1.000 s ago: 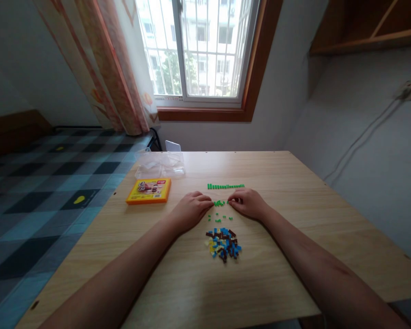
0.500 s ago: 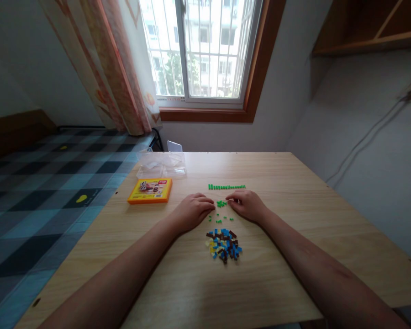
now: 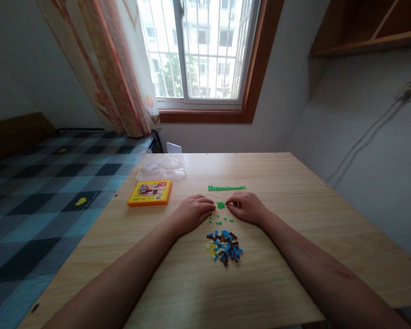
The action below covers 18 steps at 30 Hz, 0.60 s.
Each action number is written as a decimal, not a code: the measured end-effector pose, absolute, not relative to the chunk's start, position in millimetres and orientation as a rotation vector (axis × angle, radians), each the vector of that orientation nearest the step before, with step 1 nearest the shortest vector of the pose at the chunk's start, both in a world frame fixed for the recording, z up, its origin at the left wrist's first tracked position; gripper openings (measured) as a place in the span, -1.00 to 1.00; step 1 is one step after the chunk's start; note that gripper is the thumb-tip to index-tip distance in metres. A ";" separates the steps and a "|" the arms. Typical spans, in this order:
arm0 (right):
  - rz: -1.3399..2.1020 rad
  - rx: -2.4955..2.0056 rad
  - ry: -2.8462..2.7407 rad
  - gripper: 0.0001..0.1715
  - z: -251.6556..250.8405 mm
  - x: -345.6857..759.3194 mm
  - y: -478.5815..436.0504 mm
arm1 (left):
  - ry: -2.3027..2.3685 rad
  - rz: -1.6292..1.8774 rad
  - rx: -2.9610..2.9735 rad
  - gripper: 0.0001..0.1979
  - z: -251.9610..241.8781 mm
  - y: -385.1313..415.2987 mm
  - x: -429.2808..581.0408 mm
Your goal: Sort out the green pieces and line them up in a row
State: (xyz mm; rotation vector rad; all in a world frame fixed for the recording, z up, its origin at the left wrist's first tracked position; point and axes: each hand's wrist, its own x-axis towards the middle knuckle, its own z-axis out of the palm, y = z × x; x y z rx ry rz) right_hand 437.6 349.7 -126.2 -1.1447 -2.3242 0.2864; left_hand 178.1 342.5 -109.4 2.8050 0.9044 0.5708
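Note:
My left hand (image 3: 195, 212) rests on the table with its fingers stretched out, the tips at the left side of a small, tight pile of green building bricks (image 3: 221, 205). On the pile's right side is my right hand (image 3: 247, 206), its index finger and thumb bent together in a pinch. Whatever may sit between those tips is too small to make out. Several loose green bricks (image 3: 218, 223) lie just nearer to me. Closer still is a heap of blue, brown and yellow bricks (image 3: 226, 246). Beyond my hands runs a row of green bricks (image 3: 222, 188).
An orange-yellow box (image 3: 150, 193) lies left of my left hand on the wooden table (image 3: 277, 278). Behind it stands a clear plastic case (image 3: 160, 167) with its lid up. A bed with a checked cover (image 3: 65, 183) adjoins on the left; a window is ahead.
The green pile between my hands has drawn together more tightly. My right thumb and index finger sit slightly lower, by the pile. The left hand has hardly moved.

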 end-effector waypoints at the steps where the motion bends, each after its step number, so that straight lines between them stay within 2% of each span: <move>1: 0.290 -1.140 -2.324 -0.83 -126.1 438.9 349.6 | 0.915 0.575 2.801 -0.73 -109.3 343.2 177.3; 11: 0.379 -1.204 -2.234 -0.62 -129.4 453.4 353.8 | 1.036 0.636 2.779 -0.75 -111.5 348.2 172.6; 15: 0.413 -1.189 -2.263 -0.84 -127.5 456.1 356.8 | 1.066 0.672 2.768 -0.76 -112.8 350.7 170.4; 18: 0.424 -1.169 -2.267 -0.87 -128.4 456.2 358.3 | 1.104 0.727 2.765 -0.77 -113.4 352.9 169.0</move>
